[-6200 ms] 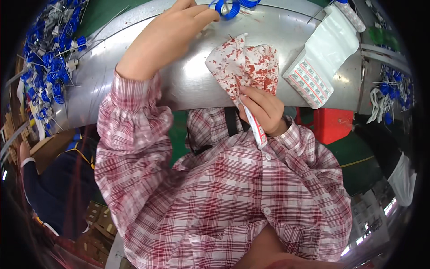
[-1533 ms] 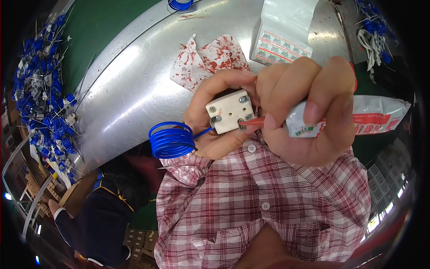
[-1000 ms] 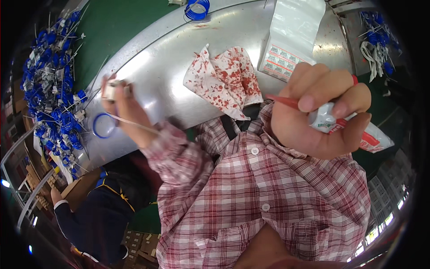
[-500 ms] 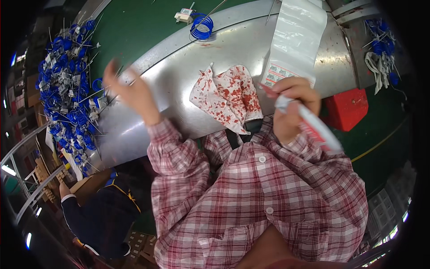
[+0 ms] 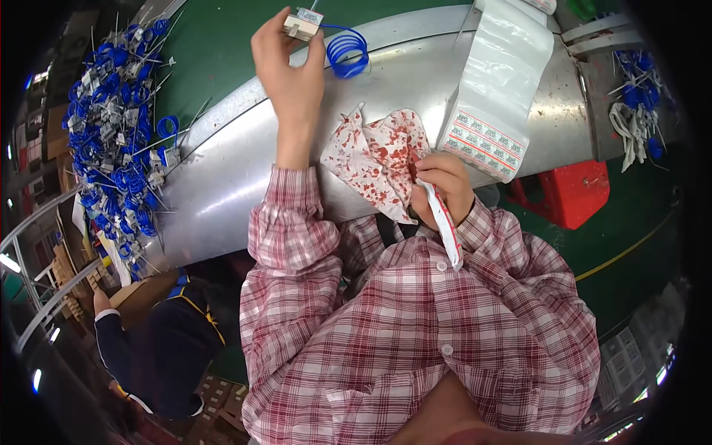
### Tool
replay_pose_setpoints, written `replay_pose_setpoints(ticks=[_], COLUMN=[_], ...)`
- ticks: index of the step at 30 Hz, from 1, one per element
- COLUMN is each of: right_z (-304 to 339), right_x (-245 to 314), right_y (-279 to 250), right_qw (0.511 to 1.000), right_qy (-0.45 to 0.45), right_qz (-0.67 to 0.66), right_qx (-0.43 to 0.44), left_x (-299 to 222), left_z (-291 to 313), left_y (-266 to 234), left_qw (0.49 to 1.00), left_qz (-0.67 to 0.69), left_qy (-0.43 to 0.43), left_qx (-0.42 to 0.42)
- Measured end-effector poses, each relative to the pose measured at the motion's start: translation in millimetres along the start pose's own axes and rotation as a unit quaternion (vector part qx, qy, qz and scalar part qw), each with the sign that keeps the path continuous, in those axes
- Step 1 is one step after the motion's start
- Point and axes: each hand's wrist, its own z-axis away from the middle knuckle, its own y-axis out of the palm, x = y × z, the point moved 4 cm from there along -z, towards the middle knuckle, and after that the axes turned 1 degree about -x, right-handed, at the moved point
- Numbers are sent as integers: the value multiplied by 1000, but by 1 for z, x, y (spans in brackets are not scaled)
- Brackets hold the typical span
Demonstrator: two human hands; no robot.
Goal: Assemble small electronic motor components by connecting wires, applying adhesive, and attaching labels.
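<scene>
At the far edge of the metal table, my left hand has its thumb and fingers closed around the small cream-white body of a capillary thermostat. A blue coiled tube trails from its right side. My right hand, close to my chest, grips a white and red squeeze tube, which points down toward my shirt. Its fingertips are beside a white cloth blotched with red, which lies crumpled on the table's near side. Whether they touch the cloth I cannot tell.
A strip of clear plastic bags lies right of the cloth. Thermostats with blue coils heap up at the left; more hang with a whitish glove at far right. A red bin stands below the table. Another person is lower left.
My left hand has moved from the table's left part up to the thermostat and closed on it. My right hand has shifted left with the tube, from the bags to beside the cloth.
</scene>
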Motion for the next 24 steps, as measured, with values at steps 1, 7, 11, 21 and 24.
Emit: replay_pose_setpoints(ticks=[1,7,11,21,24], right_z=[1,5,3,8,5], right_x=[-1,0,5,2,2], right_y=[1,7,8,9,9], right_qw=[1000,999,998,997,997], right_qy=[3,-12,-10,-15,-18], right_qz=[10,19,29,37,38], right_qx=[26,27,63,59,68], left_x=[-11,-57,-74,-101,-103], left_z=[3,34,33,30,31], left_y=[-12,-48,-63,-65,-67], left_qw=[998,961,962,955,960], left_qz=[55,253,213,168,141], left_qy=[14,27,110,223,224], left_qx=[-6,-110,-132,-95,-96])
